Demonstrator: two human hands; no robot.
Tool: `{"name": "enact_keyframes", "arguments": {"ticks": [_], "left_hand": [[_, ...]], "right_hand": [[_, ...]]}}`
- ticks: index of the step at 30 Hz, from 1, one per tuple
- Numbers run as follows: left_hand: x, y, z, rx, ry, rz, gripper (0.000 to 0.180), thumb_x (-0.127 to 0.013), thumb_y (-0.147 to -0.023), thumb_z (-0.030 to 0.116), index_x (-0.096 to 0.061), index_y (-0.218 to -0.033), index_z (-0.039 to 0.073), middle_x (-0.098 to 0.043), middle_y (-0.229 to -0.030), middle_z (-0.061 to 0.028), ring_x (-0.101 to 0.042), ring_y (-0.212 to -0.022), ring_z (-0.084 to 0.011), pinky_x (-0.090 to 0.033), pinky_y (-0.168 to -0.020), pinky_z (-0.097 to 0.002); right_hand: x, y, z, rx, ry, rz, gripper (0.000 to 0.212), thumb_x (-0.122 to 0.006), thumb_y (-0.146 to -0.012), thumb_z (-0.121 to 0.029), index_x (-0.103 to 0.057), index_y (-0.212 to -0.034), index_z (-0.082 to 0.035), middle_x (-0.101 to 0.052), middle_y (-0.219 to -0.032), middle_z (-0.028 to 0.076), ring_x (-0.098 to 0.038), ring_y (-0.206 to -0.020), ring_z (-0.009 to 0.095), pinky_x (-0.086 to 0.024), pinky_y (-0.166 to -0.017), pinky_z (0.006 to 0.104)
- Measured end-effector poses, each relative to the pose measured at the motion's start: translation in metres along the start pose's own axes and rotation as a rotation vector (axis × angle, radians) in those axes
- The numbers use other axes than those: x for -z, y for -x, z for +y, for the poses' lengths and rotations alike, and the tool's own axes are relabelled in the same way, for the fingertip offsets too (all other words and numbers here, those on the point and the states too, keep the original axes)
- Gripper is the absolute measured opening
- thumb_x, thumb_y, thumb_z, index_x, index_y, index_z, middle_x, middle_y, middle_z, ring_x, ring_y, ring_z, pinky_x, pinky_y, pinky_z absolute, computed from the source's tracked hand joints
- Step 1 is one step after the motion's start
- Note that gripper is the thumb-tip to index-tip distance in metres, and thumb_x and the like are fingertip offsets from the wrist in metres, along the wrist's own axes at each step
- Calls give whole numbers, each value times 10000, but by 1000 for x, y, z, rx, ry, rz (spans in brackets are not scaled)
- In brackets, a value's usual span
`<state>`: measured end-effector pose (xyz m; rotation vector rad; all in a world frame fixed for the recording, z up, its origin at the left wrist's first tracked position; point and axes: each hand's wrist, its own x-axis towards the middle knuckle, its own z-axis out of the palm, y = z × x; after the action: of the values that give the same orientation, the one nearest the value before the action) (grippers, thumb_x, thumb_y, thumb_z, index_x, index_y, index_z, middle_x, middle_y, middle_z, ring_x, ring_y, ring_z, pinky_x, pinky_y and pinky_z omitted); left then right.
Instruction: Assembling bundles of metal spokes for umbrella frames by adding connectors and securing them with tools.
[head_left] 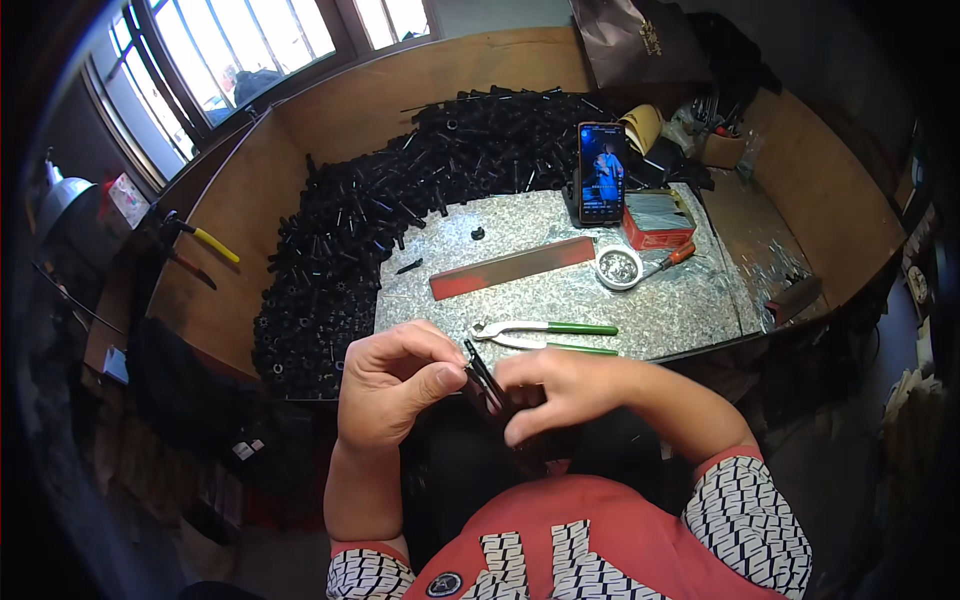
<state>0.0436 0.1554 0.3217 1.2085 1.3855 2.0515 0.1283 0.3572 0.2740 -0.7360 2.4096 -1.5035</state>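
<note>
Between my two hands, near the front edge of the work surface, a slim dark piece with narrow black strips [482,375] stands tilted. My left hand [400,385] is closed in a pinch at its upper end; a tiny pale bit shows at the fingertips, too small to name. My right hand [565,388] curls around the other side of the dark piece, its thumb lower down. The piece's lower part is lost against the dark below. Just beyond the hands lie pincers with green handles [575,328], jaws toward the left.
A heap of black ribbed parts [400,170] fills the back and left. On the speckled board [690,300] lie a red-brown flat bar [515,268], a white cup of small metal bits [619,268], an orange-handled tool [680,255], a red box [658,236] and a propped phone [601,175].
</note>
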Motion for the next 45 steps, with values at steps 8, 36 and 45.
{"name": "enact_keyframes", "arguments": {"ticks": [8, 36, 45], "left_hand": [[-1, -4, 3, 22, -86, 59, 85, -701, -784, -51, -656, -854, -32, -639, -808, -79, -619, -736, -117, -505, -671, -231], [14, -7, -10, 122, -45, 89, 132, -643, -871, 32, -658, -985, -33, -672, -867, -58, -628, -785, -81, -527, -654, -216], [180, 3, -75, -188, -1518, 656, 194, -632, -792, 28, -652, -985, 21, -655, -999, -124, -609, -905, -300, -491, -810, -357]], "right_hand": [[12, -24, -23, 48, -411, 187, 228, -685, -861, -216, -598, -751, -36, -552, -667, -27, -481, -648, 44, -386, -578, 234], [-20, -35, -10, 89, -461, 618, 310, -663, -872, -194, -561, -1043, 44, -655, -858, 134, -670, -684, 217, -571, -643, 331], [-15, -38, -7, 4, -553, 609, 162, -583, -896, -61, -550, -1030, 24, -651, -785, 116, -662, -688, 213, -549, -658, 322]]}}
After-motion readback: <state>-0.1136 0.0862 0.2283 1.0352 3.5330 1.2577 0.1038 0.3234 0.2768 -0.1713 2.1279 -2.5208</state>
